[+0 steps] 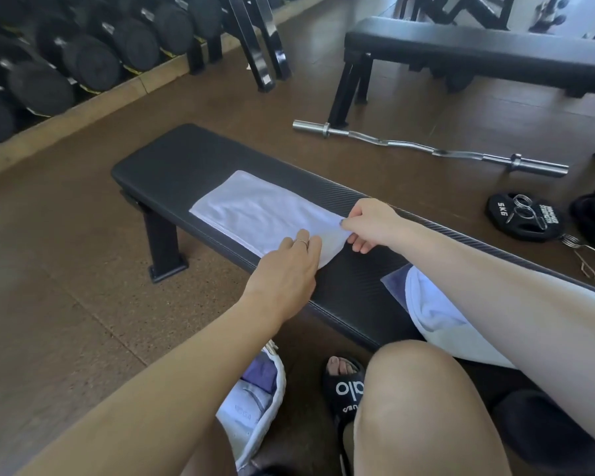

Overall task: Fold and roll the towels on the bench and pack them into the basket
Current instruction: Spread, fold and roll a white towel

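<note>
1. Black flat bench [172, 159] is running diagonally, from approx 10 o'clock down to 4 o'clock of view.
2. White towel [255, 211] is lying flat on bench pad, folded into a long strip, far end pointing to 10 o'clock, near end at the hands.
3. Right hand [371, 223] is pinching towel's near corner btw thumb and curled fingers, lifting that edge slightly off pad.
4. Left hand [285, 269] is sitting on towel's near edge at approx 7 o'clock from right hand; ring showing on one finger. Fingertips are hidden behind the knuckles, so can't tell if gripping cloth or just pressing it.
5. Second white towel [437, 314] is lying bunched on bench at 4 o'clock from the hands, partly draped over front edge, partly hidden by right forearm.
6. White woven basket [275, 389] is sitting on floor at 6 o'clock, beside left leg; folded pale and purple cloths inside, exact count unclear.
7. Bkgd: curl bar [426, 147] lying on floor at 1 o'clock; 5 kg plate [522, 214] w/ spring collars at 3 o'clock; dumbbell rack [83, 53] at 11 o'clock; second bench [478, 53] at 1 o'clock, farther back.
8. Foot in black slide sandal [344, 389] is resting on floor btw basket and right knee.
</note>
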The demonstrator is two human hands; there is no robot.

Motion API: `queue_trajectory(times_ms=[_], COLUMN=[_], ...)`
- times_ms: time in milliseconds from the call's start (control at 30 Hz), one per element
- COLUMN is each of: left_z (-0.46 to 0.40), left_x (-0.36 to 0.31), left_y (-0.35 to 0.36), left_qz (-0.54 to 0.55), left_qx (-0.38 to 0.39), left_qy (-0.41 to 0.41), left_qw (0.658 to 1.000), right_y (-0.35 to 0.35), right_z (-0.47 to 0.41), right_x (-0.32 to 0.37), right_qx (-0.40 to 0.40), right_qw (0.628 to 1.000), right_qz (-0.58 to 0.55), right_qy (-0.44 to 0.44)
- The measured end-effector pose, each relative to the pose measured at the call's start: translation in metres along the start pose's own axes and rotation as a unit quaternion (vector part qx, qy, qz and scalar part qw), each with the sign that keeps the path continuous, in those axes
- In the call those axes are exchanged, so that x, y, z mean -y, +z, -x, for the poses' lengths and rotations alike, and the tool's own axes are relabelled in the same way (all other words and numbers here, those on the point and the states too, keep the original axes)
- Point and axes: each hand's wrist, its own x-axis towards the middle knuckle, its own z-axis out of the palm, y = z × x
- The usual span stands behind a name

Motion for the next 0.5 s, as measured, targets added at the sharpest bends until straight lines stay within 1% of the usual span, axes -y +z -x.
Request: queue_trajectory(times_ms=[67,167,367,500], left_z=[0.003,0.006,0.009,0.013], left_x=[0.0,-0.001,-0.003,-0.003], left_y=[-0.003,-0.002,-0.001,-0.004], left_qz=[-0.003,-0.015,-0.048,-0.068], left_qx=[0.019,0.041,0.052,0.057], left_qy=[0.005,0.014,0.024,0.043], left_qw=[1.0,0.999,0.997,0.995], right_y=[0.0,0.002,0.005,0.008], right_z=[0.003,0.008,0.014,0.015], right_x=[-0.001,-0.005,-0.009,-0.013], right_qx=[-0.024,-0.036,-0.047,-0.062], right_qw=[1.0,0.999,0.998,0.998], right_qz=[0.003,0.024,0.026,-0.002], right_qy=[-0.012,-0.022,-0.024,-0.017])
